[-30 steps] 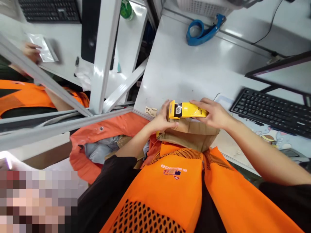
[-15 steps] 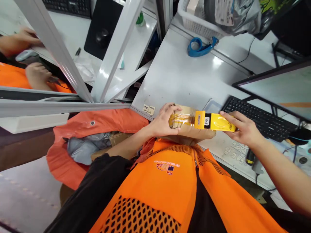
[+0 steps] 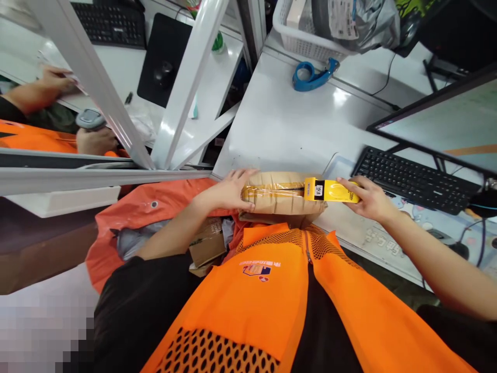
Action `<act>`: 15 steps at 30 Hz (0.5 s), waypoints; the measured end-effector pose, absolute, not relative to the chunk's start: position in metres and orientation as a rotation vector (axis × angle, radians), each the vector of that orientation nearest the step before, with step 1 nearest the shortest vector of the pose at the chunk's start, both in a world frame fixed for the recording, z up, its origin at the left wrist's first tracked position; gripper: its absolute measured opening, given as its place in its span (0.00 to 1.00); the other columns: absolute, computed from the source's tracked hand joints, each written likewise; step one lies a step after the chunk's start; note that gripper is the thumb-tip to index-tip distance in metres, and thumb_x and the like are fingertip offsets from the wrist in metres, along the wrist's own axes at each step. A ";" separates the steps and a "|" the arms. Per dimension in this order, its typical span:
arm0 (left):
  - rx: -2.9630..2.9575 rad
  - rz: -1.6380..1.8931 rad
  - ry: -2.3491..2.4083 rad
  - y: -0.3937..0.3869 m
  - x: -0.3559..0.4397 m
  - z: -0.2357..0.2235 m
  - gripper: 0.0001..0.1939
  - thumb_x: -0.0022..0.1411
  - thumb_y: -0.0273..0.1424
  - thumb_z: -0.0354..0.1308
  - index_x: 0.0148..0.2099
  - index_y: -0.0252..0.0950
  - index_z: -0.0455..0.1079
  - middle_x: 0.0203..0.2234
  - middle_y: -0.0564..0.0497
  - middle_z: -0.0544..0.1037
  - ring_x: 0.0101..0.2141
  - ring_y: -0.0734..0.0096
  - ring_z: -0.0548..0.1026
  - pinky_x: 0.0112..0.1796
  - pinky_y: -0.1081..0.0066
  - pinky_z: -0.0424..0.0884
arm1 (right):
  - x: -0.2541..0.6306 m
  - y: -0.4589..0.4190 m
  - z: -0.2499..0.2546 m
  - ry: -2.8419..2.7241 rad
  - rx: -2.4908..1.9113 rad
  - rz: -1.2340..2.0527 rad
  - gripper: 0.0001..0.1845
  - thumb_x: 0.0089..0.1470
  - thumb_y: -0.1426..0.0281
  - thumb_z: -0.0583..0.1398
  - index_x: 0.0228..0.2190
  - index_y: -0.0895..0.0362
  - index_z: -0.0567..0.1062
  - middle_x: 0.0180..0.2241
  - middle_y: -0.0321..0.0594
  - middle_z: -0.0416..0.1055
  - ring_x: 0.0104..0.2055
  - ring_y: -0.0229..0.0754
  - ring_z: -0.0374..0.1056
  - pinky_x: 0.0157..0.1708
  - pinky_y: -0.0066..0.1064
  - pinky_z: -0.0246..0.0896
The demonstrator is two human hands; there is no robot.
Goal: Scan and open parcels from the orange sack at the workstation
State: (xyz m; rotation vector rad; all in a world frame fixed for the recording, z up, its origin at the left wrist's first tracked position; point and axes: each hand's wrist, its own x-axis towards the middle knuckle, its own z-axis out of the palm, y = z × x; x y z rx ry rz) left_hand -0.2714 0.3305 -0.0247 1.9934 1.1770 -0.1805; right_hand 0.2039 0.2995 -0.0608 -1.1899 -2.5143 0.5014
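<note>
A brown paper-wrapped package (image 3: 277, 199) with clear tape across it lies near the table's front edge, close to my orange vest. My left hand (image 3: 235, 191) is closed around its left end, with fingers on top and the thumb toward me. In my right hand (image 3: 365, 197) is a slim yellow box (image 3: 332, 190) with a black band and a small white label. The left end of that box overlaps the package's right side; whether it is partly inside the wrapping I cannot tell. Beneath the tape, a dark slit runs lengthwise along the package.
On the table are a blue tape dispenser (image 3: 314, 75), a white basket (image 3: 306, 41) of parcels, a black keyboard (image 3: 411, 178) and a monitor (image 3: 438, 119). An orange sack (image 3: 112, 223) with boxes hangs at left. Beyond the white frame (image 3: 194, 77), another person holds a scanner (image 3: 91, 119).
Both my hands and the package have shifted left in view, and the package is turned so its slit shows more. The other person's scanner has moved right.
</note>
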 end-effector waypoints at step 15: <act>2.298 -0.335 0.943 0.359 -0.142 -0.062 0.63 0.46 0.58 0.75 0.74 0.33 0.55 0.66 0.30 0.67 0.63 0.35 0.68 0.63 0.49 0.63 | 0.191 0.304 -0.060 -2.499 -1.120 0.528 0.32 0.66 0.60 0.61 0.68 0.53 0.69 0.43 0.47 0.73 0.41 0.49 0.71 0.42 0.39 0.73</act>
